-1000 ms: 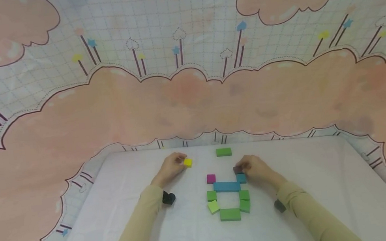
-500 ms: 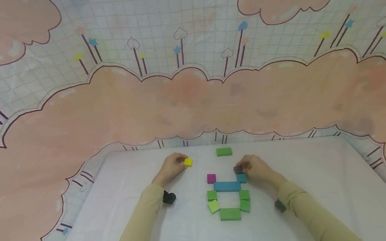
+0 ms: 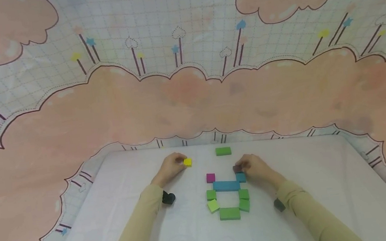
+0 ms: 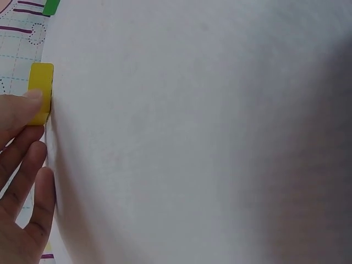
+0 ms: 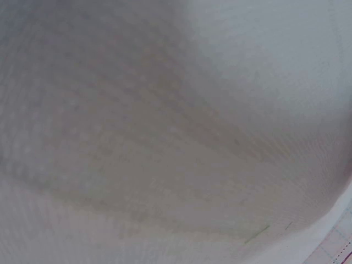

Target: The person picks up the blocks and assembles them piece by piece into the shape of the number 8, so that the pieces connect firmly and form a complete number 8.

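Note:
Thumb and fingers of my left hand pinch a yellow block left of the laid-out blocks. In the left wrist view the thumb lies on the yellow block, and the other fingers spread below it. My right hand pinches a dark brown block just behind a small blue block. That blue block sits at the right end of a long blue block. A magenta block stands at its left end. The right wrist view shows only blurred white cloth and shadow.
Green blocks form a rounded outline below the long blue block: a left one, a tilted light green one, a wide bottom one and right ones. Another green block lies near the back of the white table.

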`<state>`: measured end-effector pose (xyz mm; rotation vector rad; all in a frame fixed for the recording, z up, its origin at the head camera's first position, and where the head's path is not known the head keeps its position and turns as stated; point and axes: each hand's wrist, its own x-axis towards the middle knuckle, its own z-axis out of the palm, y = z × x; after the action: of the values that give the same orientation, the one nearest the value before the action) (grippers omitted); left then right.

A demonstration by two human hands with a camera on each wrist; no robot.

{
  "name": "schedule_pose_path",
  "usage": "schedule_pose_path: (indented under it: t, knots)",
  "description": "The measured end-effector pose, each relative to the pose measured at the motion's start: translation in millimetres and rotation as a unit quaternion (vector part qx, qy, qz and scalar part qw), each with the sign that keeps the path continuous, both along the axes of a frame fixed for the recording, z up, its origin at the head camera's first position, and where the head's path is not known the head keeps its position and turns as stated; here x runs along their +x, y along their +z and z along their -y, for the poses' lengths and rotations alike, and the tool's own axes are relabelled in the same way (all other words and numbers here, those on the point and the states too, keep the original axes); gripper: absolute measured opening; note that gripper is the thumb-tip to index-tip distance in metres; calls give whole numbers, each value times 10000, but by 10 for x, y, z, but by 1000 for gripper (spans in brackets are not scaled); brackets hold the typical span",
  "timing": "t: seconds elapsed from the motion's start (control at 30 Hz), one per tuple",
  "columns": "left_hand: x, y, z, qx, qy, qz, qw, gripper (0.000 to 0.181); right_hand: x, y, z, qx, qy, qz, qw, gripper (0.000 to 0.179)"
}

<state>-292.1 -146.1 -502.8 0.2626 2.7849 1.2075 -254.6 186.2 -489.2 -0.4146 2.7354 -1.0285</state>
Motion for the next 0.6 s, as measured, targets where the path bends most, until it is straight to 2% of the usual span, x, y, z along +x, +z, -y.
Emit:
schedule_pose_path:
  t: [0.6]
  knots:
    - [79,6,-77,200,-199,-73,9996,32,24,32,21,13,-143,109,9998,36]
